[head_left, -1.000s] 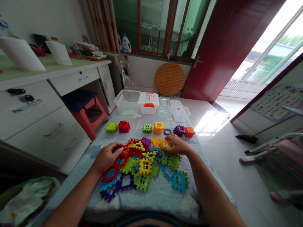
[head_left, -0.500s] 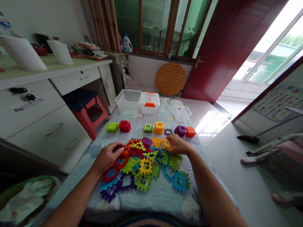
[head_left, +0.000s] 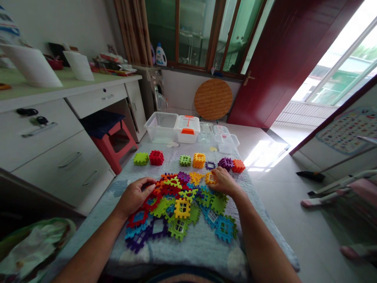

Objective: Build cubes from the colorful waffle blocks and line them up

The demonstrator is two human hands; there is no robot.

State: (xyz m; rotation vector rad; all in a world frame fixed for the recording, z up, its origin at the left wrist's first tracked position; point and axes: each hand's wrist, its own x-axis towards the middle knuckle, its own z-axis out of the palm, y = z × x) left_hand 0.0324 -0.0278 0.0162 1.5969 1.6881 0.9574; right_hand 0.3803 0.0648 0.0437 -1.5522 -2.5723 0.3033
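In the head view my left hand (head_left: 138, 196) is at the left edge of a heap of toothed plastic building tiles. Its fingers curl in by red and orange tiles (head_left: 157, 189); what they grip is hidden. My right hand (head_left: 226, 181) pinches a yellow window tile (head_left: 211, 178) at the heap's upper right. Another yellow window tile (head_left: 182, 208) lies on top in the middle. Around it are green tiles (head_left: 178, 228), blue tiles (head_left: 224, 228) and purple tiles (head_left: 138, 240), overlapping. A purple tile (head_left: 183, 177) lies at the heap's far side.
Behind the heap stand stacks of tiles: green (head_left: 141, 158), red (head_left: 156, 157), small green (head_left: 185, 160), yellow (head_left: 199, 160), purple (head_left: 226, 163) and orange (head_left: 238, 166). A single purple frame (head_left: 210, 165) lies among them. Clear plastic boxes (head_left: 161, 125) line the far edge of the cloth-covered table (head_left: 206, 251).
The whole view has shifted slightly. Both hands keep their places at the heap, and the yellow tile stays in my right hand's fingers.
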